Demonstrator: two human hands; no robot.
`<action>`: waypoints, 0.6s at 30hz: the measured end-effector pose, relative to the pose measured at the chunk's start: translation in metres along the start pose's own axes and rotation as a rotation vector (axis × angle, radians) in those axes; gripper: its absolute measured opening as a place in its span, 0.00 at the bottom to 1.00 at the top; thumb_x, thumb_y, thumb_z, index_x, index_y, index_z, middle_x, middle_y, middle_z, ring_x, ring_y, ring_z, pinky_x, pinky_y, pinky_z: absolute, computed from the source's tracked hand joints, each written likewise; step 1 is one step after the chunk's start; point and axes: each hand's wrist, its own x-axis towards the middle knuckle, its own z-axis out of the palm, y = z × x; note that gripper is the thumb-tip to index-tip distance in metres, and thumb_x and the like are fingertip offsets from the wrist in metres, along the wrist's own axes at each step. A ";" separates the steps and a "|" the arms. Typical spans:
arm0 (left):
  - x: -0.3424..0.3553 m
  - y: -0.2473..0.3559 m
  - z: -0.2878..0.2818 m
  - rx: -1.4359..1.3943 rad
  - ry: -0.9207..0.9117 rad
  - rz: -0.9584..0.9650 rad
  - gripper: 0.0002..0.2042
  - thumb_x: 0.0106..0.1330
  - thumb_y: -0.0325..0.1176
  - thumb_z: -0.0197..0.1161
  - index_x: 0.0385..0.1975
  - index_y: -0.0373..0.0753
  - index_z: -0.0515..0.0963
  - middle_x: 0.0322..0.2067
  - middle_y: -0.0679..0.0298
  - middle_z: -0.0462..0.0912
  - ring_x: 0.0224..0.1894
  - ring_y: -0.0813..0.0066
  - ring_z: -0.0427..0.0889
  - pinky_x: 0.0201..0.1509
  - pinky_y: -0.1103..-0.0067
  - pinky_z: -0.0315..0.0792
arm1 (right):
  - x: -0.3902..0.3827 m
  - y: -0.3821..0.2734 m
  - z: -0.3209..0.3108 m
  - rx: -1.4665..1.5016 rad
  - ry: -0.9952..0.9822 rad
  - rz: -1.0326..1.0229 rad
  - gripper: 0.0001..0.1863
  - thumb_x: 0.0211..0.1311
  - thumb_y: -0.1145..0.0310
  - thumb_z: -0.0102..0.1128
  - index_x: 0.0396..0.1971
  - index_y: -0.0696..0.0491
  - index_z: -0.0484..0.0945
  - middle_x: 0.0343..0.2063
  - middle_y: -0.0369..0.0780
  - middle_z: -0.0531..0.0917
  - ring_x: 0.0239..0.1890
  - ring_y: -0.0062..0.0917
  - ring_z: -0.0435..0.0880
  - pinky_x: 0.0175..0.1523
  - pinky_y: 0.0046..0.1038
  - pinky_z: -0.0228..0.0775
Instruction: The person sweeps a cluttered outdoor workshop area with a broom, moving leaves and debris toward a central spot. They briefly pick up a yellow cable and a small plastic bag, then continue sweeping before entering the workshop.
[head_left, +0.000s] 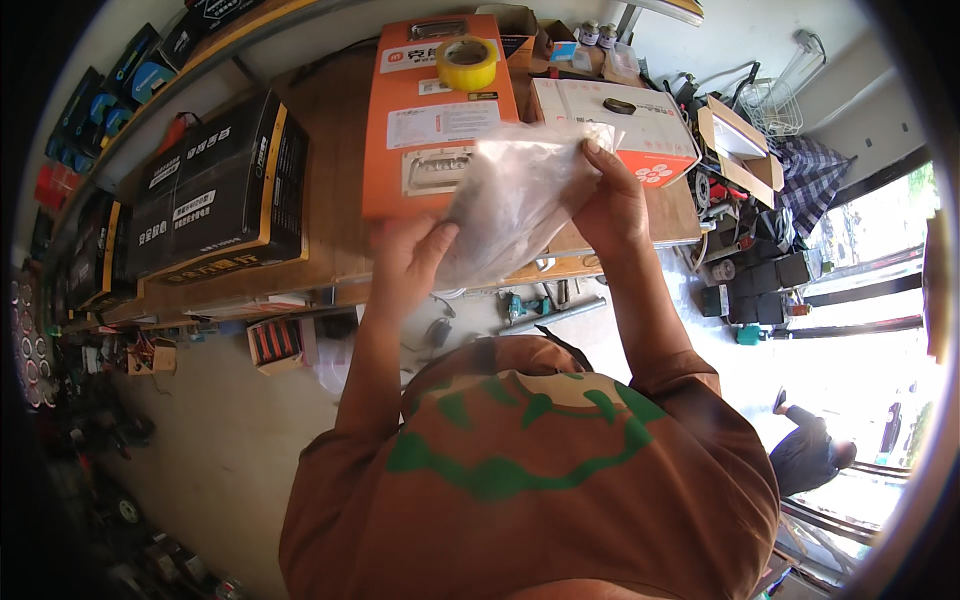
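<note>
Between my hands, in front of my chest, is a crumpled clear plastic bag. My left hand pinches its lower left edge, thumb on top and the other fingers partly hidden. At the upper right corner my right hand grips it, thumb pressed on the near side. Whether anything lies inside the bag I cannot tell. Behind it an orange box with white labels lies on the wooden workbench. A roll of yellow tape rests on that box, toward its far end.
A black box with yellow edges stands left on the bench. To the right is a white and orange box bearing a small dark oval object. An opened carton and clutter fill the far right. Another person is at lower right.
</note>
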 end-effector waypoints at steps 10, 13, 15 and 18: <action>-0.001 0.030 0.022 0.126 0.058 0.153 0.13 0.58 0.28 0.64 0.42 0.32 0.76 0.33 0.62 0.80 0.36 0.79 0.77 0.41 0.81 0.70 | -0.007 -0.003 -0.001 0.180 -0.007 0.091 0.10 0.61 0.66 0.52 0.40 0.54 0.74 0.42 0.40 0.78 0.49 0.31 0.74 0.60 0.37 0.60; -0.004 0.020 0.027 -0.137 -0.006 -0.036 0.15 0.55 0.27 0.67 0.43 0.32 0.75 0.34 0.62 0.81 0.38 0.78 0.79 0.43 0.79 0.72 | -0.008 -0.002 -0.003 0.239 -0.015 0.120 0.13 0.61 0.66 0.52 0.44 0.55 0.73 0.46 0.41 0.77 0.51 0.33 0.73 0.61 0.38 0.59; -0.013 0.015 0.024 -0.173 -0.059 -0.180 0.16 0.55 0.27 0.67 0.42 0.31 0.75 0.35 0.63 0.81 0.39 0.79 0.78 0.43 0.79 0.73 | -0.010 -0.001 -0.005 0.215 0.059 0.119 0.14 0.61 0.65 0.52 0.45 0.55 0.72 0.46 0.41 0.76 0.52 0.33 0.72 0.62 0.38 0.59; -0.010 0.006 0.020 -0.008 -0.023 -0.232 0.15 0.57 0.29 0.66 0.41 0.30 0.75 0.34 0.64 0.81 0.36 0.80 0.78 0.42 0.79 0.72 | -0.012 0.001 -0.015 0.159 0.037 0.055 0.19 0.60 0.62 0.55 0.49 0.55 0.69 0.49 0.42 0.75 0.54 0.33 0.71 0.62 0.37 0.58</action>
